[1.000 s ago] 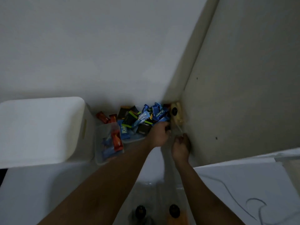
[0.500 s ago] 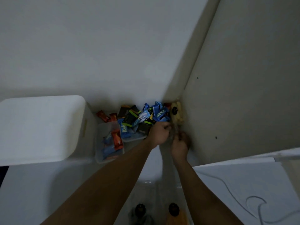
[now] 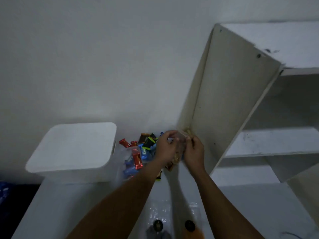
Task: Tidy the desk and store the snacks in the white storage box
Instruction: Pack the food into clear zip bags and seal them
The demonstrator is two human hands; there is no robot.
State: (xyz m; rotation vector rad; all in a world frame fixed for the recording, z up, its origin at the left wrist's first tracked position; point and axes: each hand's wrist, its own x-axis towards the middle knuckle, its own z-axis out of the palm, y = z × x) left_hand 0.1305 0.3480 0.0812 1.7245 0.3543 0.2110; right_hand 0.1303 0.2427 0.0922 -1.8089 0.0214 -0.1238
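From the head camera, looking down over the person's forearms: both hands meet at the back of the desk (image 3: pixel 51 213), in the corner where the wall (image 3: pixel 103 66) meets the side panel of a shelf unit (image 3: pixel 224 100). Between them is a clear packet (image 3: pixel 179 150) with something pale and yellowish inside. The left hand (image 3: pixel 166 147) has its fingers curled round the packet's side. The right hand (image 3: pixel 194 152) pinches the packet's upper edge with curled fingers. To me it looks as though two hands are used because the packet is limp and was wedged against the panel, so one steadies while the other pulls it free.

Just left of the hands lies a heap of wrapped snacks (image 3: pixel 138 152) in red, blue, black and green, some inside a clear tub (image 3: pixel 126 167), some loose on the desk. Further left, beside the heap and against the wall, stands the white storage box (image 3: pixel 74 147). Its lid is on, so by my reckoning nothing can go in until it is lifted.

The desk is white and glossy, and the light is dim. Near the person's body, crinkled clear plastic (image 3: pixel 155 213) lies on the surface, along with one dark-capped bottle (image 3: pixel 158 226) and another with orange contents (image 3: pixel 190 225). The shelf unit's shelves look scuffed.
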